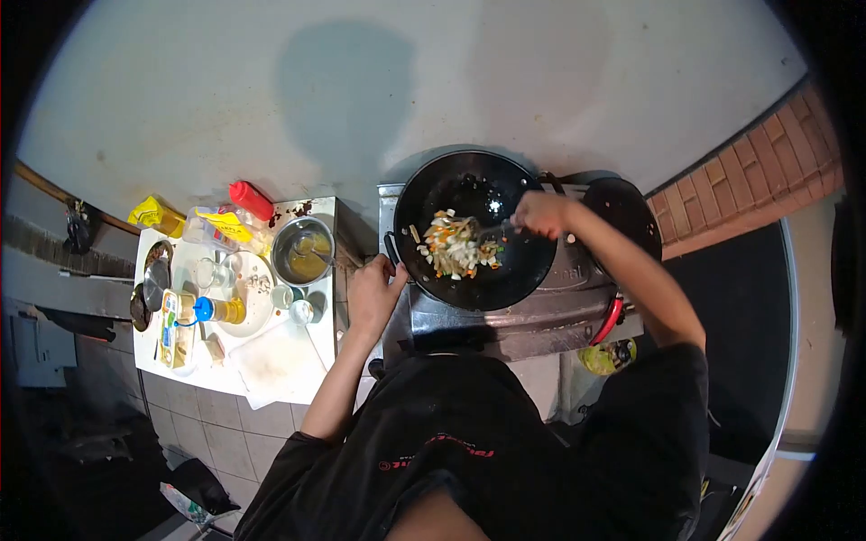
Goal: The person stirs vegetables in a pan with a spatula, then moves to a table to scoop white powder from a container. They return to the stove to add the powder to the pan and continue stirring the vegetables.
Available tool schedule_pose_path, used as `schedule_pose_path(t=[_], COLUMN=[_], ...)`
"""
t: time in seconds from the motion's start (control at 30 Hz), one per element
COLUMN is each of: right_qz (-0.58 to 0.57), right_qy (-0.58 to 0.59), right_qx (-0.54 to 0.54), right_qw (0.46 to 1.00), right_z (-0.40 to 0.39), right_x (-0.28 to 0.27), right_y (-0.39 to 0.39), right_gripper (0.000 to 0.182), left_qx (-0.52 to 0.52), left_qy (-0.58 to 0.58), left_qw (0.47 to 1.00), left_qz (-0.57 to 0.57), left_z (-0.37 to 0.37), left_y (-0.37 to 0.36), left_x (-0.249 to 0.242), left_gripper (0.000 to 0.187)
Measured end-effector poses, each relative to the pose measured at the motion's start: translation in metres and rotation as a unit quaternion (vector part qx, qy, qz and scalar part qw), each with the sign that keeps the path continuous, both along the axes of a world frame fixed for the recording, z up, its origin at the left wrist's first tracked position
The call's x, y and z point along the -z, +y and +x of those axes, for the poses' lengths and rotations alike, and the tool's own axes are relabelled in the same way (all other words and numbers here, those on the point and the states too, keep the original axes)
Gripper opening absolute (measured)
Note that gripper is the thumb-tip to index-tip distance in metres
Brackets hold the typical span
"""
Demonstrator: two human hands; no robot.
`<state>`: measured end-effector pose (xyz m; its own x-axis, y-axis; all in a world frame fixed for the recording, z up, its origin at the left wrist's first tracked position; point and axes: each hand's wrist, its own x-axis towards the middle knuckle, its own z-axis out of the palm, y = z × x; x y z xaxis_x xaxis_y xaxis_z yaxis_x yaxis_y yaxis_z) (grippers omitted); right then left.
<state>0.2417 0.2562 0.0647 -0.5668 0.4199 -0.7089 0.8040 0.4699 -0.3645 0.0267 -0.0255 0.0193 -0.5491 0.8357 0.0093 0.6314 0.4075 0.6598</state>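
Note:
A black wok (505, 270) sits on the metal stove (451, 320), with chopped vegetables (456, 248) in white, orange and green heaped left of its middle. My left hand (373, 290) is closed at the wok's left loop handle (391, 246), its fingertips on it. Over the right side of the wok, my right hand (544, 215) is closed round a thin metal cooking utensil (492, 229). The utensil's far end lies among the vegetables, so whether it is a spoon or a spatula cannot be made out.
A second dark pan (622, 212) stands to the right. On the left, a white table (207, 383) holds a metal bowl of yellowish liquid (304, 251), a plate (251, 316), a white cutting board (278, 361), a blue-capped oil bottle (221, 310) and a red-capped bottle (251, 200). A wall rises behind.

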Motion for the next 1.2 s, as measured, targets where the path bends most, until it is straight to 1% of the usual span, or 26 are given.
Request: schedule_pose_path(t=[0.03, 0.07, 0.1, 0.13, 0.2, 0.27, 0.3, 0.37, 0.4, 0.47, 0.57, 0.63, 0.7, 0.77, 0.9, 0.97, 1.0, 1.07, 1.1, 1.17, 1.2], right_qz=[-0.012, -0.019, 0.087, 0.188, 0.217, 0.218, 0.215, 0.28, 0.278, 0.325, 0.318, 0.31, 0.301, 0.338, 0.338, 0.365, 0.363, 0.357, 0.356, 0.332, 0.332], right_qy=[0.068, 0.131, 0.255, 0.373, 0.304, 0.186, 0.186, 0.213, 0.213, 0.216, 0.22, 0.244, 0.266, 0.264, 0.316, 0.293, 0.295, 0.243, 0.245, 0.205, 0.207], right_qx=[0.002, 0.09, 0.044, -0.002, 0.062, 0.109, 0.108, 0.072, 0.071, 0.079, 0.106, 0.103, 0.105, 0.048, 0.017, -0.05, -0.055, -0.114, -0.12, -0.105, -0.108], right_qw=[0.998, 0.987, 0.962, 0.908, 0.926, 0.952, 0.953, 0.933, 0.934, 0.917, 0.916, 0.913, 0.91, 0.902, 0.886, 0.882, 0.882, 0.895, 0.894, 0.915, 0.914], right_z=[0.01, 0.022, 0.033, 0.044, 0.045, 0.05, 0.057, 0.07, 0.071, 0.073, 0.086, 0.091, 0.088, 0.068, 0.041, 0.037, 0.042, 0.063, 0.072, 0.085, 0.083], right_x=[-0.001, 0.003, 0.018, 0.033, -0.015, -0.033, -0.024, 0.002, 0.009, 0.018, -0.009, -0.026, -0.026, -0.023, 0.014, 0.026, 0.025, 0.018, 0.014, 0.003, -0.003], right_y=[-0.019, -0.041, -0.058, -0.075, -0.131, -0.172, -0.186, -0.203, -0.204, -0.207, -0.222, -0.225, -0.222, -0.2, -0.168, -0.163, -0.164, -0.165, -0.164, -0.162, -0.162], right_gripper=[0.024, 0.023, 0.023, 0.022, 0.026, 0.032, 0.032, 0.04, 0.04, 0.041, 0.042, 0.043, 0.043, 0.044, 0.045, 0.063, 0.063, 0.065, 0.065, 0.064, 0.064], left_qx=[0.001, 0.001, -0.008, -0.01, -0.017, -0.013, -0.014, -0.027, -0.028, -0.041, -0.045, -0.053, -0.052, -0.056, -0.062, -0.071, -0.078, -0.089, -0.092, -0.097, -0.093], left_qy=[-0.001, -0.003, -0.005, -0.005, -0.005, -0.008, -0.008, -0.028, -0.028, -0.026, -0.034, -0.037, -0.059, -0.064, -0.07, -0.074, -0.081, -0.076, -0.073, -0.068, -0.063], left_qw=[1.0, 1.0, 1.0, 1.0, 1.0, 0.999, 0.999, 0.999, 0.999, 0.999, 0.998, 0.998, 0.996, 0.995, 0.991, 0.99, 0.989, 0.989, 0.99, 0.989, 0.989], left_qz=[0.003, 0.006, 0.008, 0.006, 0.002, 0.045, 0.043, 0.001, -0.002, 0.007, 0.004, 0.002, 0.048, 0.061, 0.097, 0.096, 0.095, 0.089, 0.084, 0.091, 0.096], left_z=[-0.001, -0.001, 0.0, 0.0, 0.002, 0.002, 0.003, 0.005, 0.007, 0.009, 0.008, 0.007, 0.007, 0.006, 0.009, 0.011, 0.012, 0.017, 0.019, 0.021, 0.022], left_y=[0.0, -0.001, -0.002, -0.002, -0.004, -0.005, -0.005, -0.005, -0.006, -0.006, -0.007, -0.006, -0.007, -0.007, -0.01, -0.011, -0.013, -0.015, -0.015, -0.016, -0.017], left_x=[0.001, 0.002, 0.001, -0.002, -0.001, 0.005, 0.004, -0.001, -0.001, -0.001, 0.002, 0.003, 0.011, 0.023, 0.022, 0.022, 0.022, 0.015, 0.012, 0.013, 0.013], left_gripper=[0.034, 0.034, 0.034, 0.034, 0.034, 0.032, 0.032, 0.033, 0.033, 0.032, 0.031, 0.031, 0.03, 0.03, 0.029, 0.029, 0.029, 0.029, 0.029, 0.029, 0.029])
